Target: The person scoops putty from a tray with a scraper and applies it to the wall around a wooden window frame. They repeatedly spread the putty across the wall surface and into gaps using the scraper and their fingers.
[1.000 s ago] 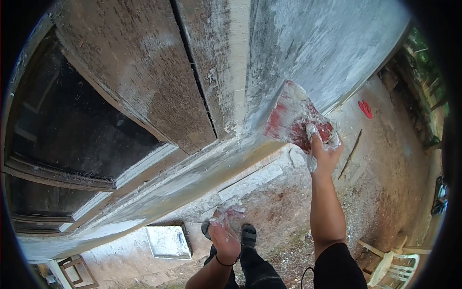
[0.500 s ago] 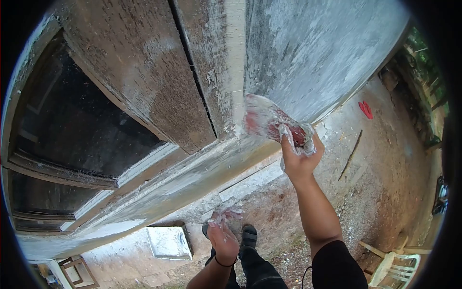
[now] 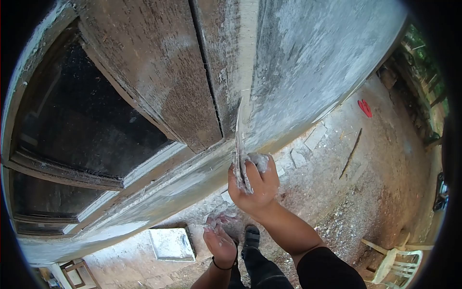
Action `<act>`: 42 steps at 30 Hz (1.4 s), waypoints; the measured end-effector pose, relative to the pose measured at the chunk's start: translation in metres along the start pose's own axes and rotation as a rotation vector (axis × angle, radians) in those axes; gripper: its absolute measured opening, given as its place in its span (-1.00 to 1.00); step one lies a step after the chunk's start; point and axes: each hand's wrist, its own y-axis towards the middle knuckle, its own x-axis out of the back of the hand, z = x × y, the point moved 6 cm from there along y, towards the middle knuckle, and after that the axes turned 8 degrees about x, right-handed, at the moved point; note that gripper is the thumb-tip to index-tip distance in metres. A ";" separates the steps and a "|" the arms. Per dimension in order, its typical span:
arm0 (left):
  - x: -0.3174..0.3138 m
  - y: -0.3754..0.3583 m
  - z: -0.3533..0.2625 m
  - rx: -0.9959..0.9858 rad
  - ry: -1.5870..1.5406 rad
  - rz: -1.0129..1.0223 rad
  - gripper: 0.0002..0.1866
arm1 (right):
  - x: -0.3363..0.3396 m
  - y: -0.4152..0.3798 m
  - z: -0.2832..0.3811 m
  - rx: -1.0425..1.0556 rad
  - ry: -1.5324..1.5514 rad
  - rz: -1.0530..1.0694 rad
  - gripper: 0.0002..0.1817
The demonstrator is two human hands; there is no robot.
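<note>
My right hand (image 3: 257,185) is wrapped round a thin, flat plastering trowel (image 3: 238,132), smeared with whitish plaster and turned edge-on to me. Its far tip overlaps the pale vertical strip (image 3: 247,58) between the brown wooden frame (image 3: 154,62) and the grey-white wall (image 3: 308,58). White paste coats the fingers that grip it. Lower down, my left hand (image 3: 221,245) is held out with its fingers apart, wet plaster clinging to them.
On the ground by the wall lies a white, plaster-stained tray (image 3: 171,244). Dark window panes (image 3: 86,111) fill the left side. Red slippers (image 3: 365,108), a stick (image 3: 351,153) and a pale plastic chair (image 3: 397,267) are on the right. White spatter dots the dirt floor.
My right hand has moved left and down, turning the trowel from its broad reddish face to edge-on. My left hand stays low, slightly shifted.
</note>
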 end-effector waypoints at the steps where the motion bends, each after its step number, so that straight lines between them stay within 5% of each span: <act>1: 0.001 0.000 0.002 0.001 0.003 0.004 -0.49 | 0.000 -0.001 0.000 -0.004 -0.003 0.001 -0.75; 4: 0.002 0.006 -0.007 0.010 -0.054 0.005 -0.50 | 0.010 -0.008 -0.003 -0.034 0.029 -0.078 -0.73; 6: -0.006 0.011 -0.010 0.168 -0.628 0.155 -0.50 | 0.019 -0.005 -0.010 -0.056 0.063 -0.077 -0.76; 13: -0.010 0.006 0.002 0.179 -0.650 0.166 -0.52 | 0.038 0.003 -0.102 -0.379 0.153 -0.054 -0.83; 16: -0.012 0.001 0.007 0.232 -0.613 0.134 -0.51 | 0.047 0.006 -0.087 -0.230 0.134 0.002 -0.83; 19: -0.015 0.000 0.006 0.200 -0.606 0.146 -0.51 | 0.045 -0.001 -0.087 -0.346 0.384 -0.066 -0.84; 27: -0.005 -0.005 0.018 0.308 -0.383 0.058 -0.50 | 0.041 -0.004 -0.086 -0.312 0.279 -0.078 -0.82; 33: -0.012 -0.003 0.015 0.340 -0.613 0.080 -0.48 | 0.032 0.002 -0.091 -0.313 0.324 -0.023 -0.82; 37: -0.011 -0.001 0.012 0.282 -0.562 0.111 -0.47 | 0.035 -0.005 -0.086 -0.300 0.382 -0.155 -0.81; 42: -0.012 0.002 0.007 0.183 -0.609 0.147 -0.49 | 0.035 0.008 -0.089 -0.264 0.289 -0.068 -0.81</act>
